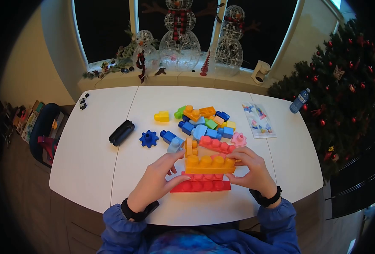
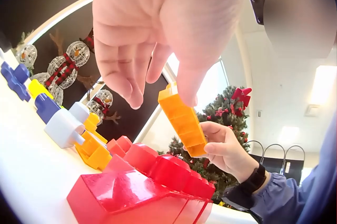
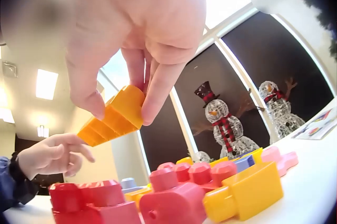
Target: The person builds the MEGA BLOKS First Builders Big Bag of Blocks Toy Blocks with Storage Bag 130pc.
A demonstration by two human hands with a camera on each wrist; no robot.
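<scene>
A long orange toy building block point(image 1: 210, 164) is held up over the table, its studs toward the head view. My right hand point(image 1: 249, 167) pinches its right end between thumb and fingers, clear in the right wrist view. At the other end is my left hand point(image 1: 153, 178), with fingers spread and loosely bent. Its thumb overlaps the block's end in the left wrist view, but the fingers do not wrap it. Below the orange block lie a long red block point(image 1: 200, 187) and a lighter red block point(image 1: 208, 177) behind it.
Several loose blocks, including a yellow block point(image 1: 162, 117) and a pink-red block point(image 1: 217, 145), lie beyond the hands. A blue gear piece point(image 1: 149, 139), black case point(image 1: 122, 133), picture leaflet point(image 1: 259, 120) and water bottle point(image 1: 300, 100) are on the white table point(image 1: 81, 169).
</scene>
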